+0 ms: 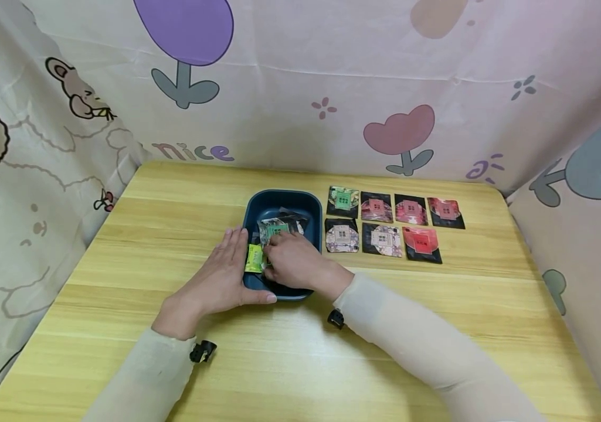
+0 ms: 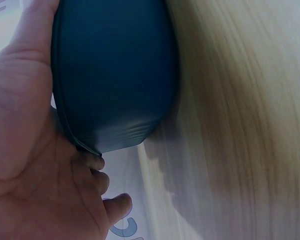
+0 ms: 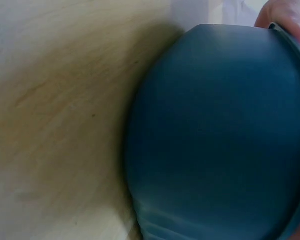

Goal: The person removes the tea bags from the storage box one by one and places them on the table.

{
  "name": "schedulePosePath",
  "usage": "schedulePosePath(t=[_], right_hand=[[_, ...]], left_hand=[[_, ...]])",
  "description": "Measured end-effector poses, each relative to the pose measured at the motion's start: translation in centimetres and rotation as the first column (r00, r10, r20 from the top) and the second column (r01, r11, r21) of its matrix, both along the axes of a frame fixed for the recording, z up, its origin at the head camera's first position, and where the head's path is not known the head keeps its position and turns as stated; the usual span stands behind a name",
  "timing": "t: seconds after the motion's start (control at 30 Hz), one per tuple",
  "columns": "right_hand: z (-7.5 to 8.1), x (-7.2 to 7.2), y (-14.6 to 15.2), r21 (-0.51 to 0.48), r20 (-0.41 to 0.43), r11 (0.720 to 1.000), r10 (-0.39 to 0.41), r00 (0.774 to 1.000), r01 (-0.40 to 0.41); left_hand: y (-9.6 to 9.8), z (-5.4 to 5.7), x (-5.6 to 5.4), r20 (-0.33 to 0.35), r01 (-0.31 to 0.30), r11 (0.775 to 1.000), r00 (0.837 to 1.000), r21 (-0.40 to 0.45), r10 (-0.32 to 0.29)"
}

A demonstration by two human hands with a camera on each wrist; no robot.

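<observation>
A dark blue plastic basin stands on the table with several sachets in it. My left hand rests against its left side, fingers straight along the rim and thumb along the near edge; the left wrist view shows the palm beside the basin's wall. My right hand reaches down into the basin. Its fingers are bent over a dark sachet with a green label and a yellow-green packet. The fingertips are largely hidden, and I cannot tell whether they pinch a sachet.
Right of the basin, flat sachets lie in two rows. The back row runs from a green-labelled sachet to a red one; the front row ends at another red-labelled sachet. Behind the wooden table hangs a patterned curtain.
</observation>
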State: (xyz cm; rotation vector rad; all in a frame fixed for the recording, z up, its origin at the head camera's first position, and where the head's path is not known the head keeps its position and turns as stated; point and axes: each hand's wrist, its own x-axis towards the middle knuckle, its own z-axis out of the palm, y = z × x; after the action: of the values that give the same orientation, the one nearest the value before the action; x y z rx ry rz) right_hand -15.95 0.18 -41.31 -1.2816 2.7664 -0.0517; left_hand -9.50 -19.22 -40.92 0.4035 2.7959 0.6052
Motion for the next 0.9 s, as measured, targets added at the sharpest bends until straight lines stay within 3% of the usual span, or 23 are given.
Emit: schedulePosePath(t=[0.4,0.6,0.9], right_hand=[[-1.0,-0.2,-0.8,0.046,0.01,0.992,-0.117,0.993,0.117],[-1.1,-0.4,-1.3,0.049,0.066,0.984,-0.177,0.982,0.174],[-1.1,-0.5,-1.5,0.017,0.078,0.976,-0.216,0.973,0.215]], left_hand=[[0.1,0.0,-0.1,0.014,-0.013,1.0,1.0,-0.01,0.013],[0.1,0.1,0.0,0.015,-0.009,0.999,1.0,-0.042,0.01],[0.0,0.0,-0.1,0.015,-0.004,0.999,1.0,-0.037,0.004]])
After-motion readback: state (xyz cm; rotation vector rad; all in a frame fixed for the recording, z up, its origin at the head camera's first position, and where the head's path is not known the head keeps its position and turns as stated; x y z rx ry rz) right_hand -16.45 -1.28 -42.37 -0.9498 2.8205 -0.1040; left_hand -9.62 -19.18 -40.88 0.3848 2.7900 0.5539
